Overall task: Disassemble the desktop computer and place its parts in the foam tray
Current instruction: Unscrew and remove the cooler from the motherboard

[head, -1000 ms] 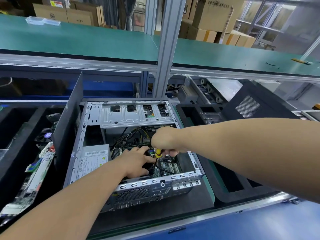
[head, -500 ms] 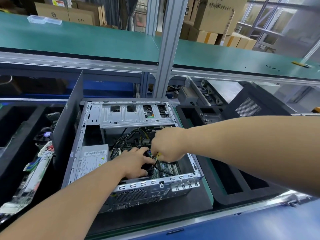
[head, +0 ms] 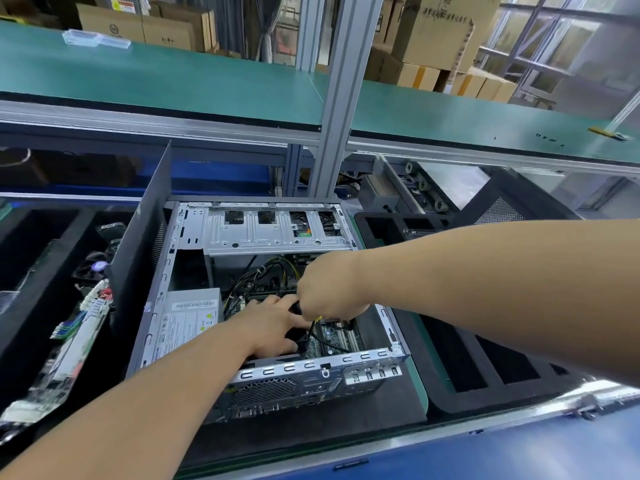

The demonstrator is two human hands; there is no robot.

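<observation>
Green matting covers the long upper shelf (head: pixel 173 77) that runs across the back, carried by a grey aluminium post (head: pixel 341 98), with brown cardboard boxes (head: pixel 433 32) stacked behind it. Below, the open silver-grey steel desktop computer case (head: pixel 277 372) lies on its side on the dark bench mat, its side panel off and its rear port plate facing the person. A black foam tray (head: pixel 460 386) with rectangular pockets sits just to the right of the case, and a second black foam tray (head: pixel 31 258) sits to the left, holding a green-and-white circuit board (head: pixel 65 344) and a small black fan (head: pixel 95 266). A dark grey flat side panel (head: pixel 145 258) stands upright between the left tray and the case. Inside the case, a silver drive cage (head: pixel 273 230) spans the far end and a grey power supply box with a white label (head: pixel 188 322) fills the near left corner; black and yellow cables (head: pixel 263 275) run over the green motherboard (head: pixel 332 336).

The left hand (head: pixel 273 327) rests palm-down inside the case, its fingers spread over a black part that it mostly hides. The right hand (head: pixel 329 289) is curled round a black-handled tool (head: pixel 295 308), with a bit of yellow showing under the fist, right beside the left fingertips.
</observation>
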